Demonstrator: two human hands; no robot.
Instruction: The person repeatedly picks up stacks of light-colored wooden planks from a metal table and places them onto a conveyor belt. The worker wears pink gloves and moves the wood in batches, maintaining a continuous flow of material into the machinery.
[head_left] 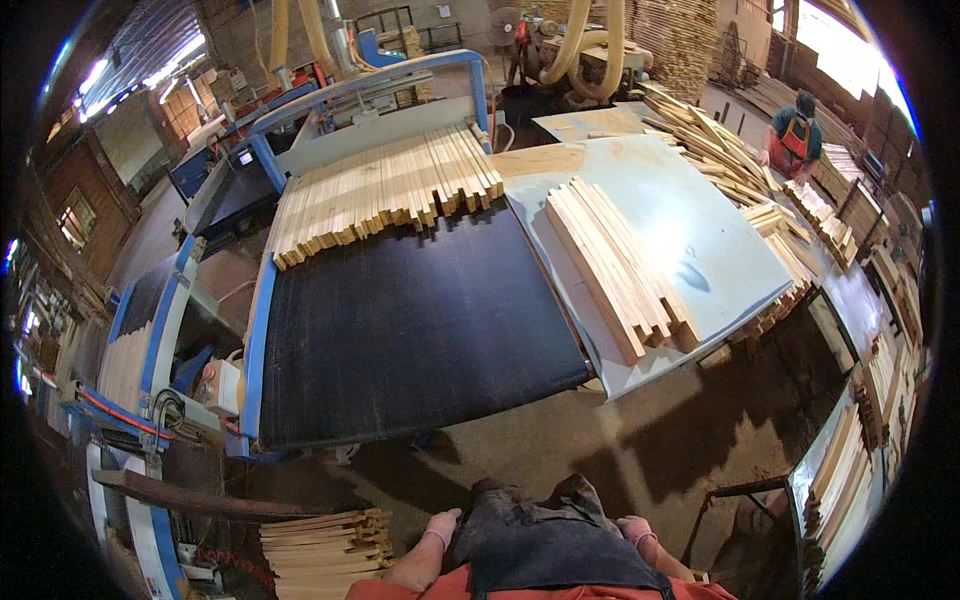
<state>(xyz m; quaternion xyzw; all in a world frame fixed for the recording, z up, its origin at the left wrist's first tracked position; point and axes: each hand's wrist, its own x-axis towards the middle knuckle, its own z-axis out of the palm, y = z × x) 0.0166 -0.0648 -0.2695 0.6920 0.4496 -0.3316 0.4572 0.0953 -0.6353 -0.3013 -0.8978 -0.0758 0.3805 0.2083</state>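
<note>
My left hand, in what looks like a pale glove, hangs beside the dark apron. On the apron's other side is my right hand, also pale and gloved-looking. Neither visibly holds anything, but the fingers are too small and partly hidden to read. Ahead of me, a row of light wooden strips lies side by side across the far part of a black conveyor belt. A smaller stack of strips rests on the pale sheet-topped table to the right.
A blue frame arches over the belt's far end. Stacked strips stand low at my left, below a dark beam. Loose strips pile up beyond the table. Another person bends at the far right. More boards lie near right.
</note>
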